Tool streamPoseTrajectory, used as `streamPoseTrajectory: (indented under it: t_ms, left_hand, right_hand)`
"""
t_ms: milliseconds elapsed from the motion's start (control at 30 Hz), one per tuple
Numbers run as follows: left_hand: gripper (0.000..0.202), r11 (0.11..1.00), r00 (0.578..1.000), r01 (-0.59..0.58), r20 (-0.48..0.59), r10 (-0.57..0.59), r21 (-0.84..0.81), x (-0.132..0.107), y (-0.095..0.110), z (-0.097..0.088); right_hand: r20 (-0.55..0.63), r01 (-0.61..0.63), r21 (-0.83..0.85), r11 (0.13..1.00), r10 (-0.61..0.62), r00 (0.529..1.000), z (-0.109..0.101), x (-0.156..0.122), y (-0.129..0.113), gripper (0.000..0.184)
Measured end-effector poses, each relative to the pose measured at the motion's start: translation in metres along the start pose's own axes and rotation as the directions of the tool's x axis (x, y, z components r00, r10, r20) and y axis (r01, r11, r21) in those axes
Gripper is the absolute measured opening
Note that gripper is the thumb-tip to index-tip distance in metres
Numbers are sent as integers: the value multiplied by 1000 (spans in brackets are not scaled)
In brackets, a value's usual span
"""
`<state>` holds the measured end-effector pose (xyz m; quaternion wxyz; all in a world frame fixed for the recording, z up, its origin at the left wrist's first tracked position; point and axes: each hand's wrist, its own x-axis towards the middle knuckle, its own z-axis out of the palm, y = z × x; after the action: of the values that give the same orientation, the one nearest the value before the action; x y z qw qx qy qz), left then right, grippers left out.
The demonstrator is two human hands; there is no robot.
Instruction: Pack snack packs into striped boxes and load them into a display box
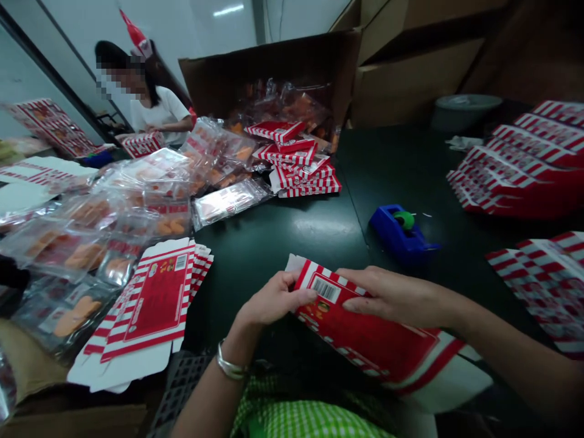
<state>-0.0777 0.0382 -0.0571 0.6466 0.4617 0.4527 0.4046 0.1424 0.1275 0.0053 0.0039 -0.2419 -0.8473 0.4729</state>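
I hold a red and white striped carton (365, 331) with a barcode over the near edge of the dark table (292, 237). My left hand (274, 301), with a silver bracelet on the wrist, is closed in a pinch on the carton's left end. My right hand (392, 295) lies across the carton's top and grips it, fingers pointing left. The carton is tilted, its far end lower right toward my lap.
A stack of flat striped cartons (150, 310) lies at my left. Clear packets of orange items (104, 225) cover the left side. A blue tape dispenser (401, 234) sits mid-table. Folded cartons are piled at centre back (296, 164) and right (524, 170). Another person (150, 103) works at far left beside an open cardboard box (274, 67).
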Motion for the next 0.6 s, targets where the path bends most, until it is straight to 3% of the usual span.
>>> streamPoseTrajectory:
  t_ms: [100, 167, 267, 333, 467, 600]
  left_hand:
    - [36, 998, 998, 8, 69, -4, -62, 0, 1, -10]
    - [37, 999, 994, 38, 107, -34, -32, 3, 3, -13]
    - [40, 995, 981, 101, 161, -103, 23, 9, 4, -17]
    - [38, 993, 971, 112, 205, -119, 44, 12, 5, -21]
    - [34, 991, 959, 89, 261, -111, 96, 14, 5, -26]
    - [33, 982, 973, 184, 146, -176, -40, 17, 1, -14]
  right_hand:
    - [72, -54, 217, 975, 39, 997, -2, 0, 7, 38]
    - [106, -124, 442, 888, 85, 991, 1, 1, 15, 45]
    - [192, -259, 628, 734, 177, 965, 10, 2, 27, 59]
    - [222, -308, 681, 664, 213, 952, 15, 3, 32, 64]
    - [209, -339, 719, 606, 277, 938, 17, 6, 36, 47]
    - [246, -368, 760, 535, 287, 926, 17, 8, 33, 49]
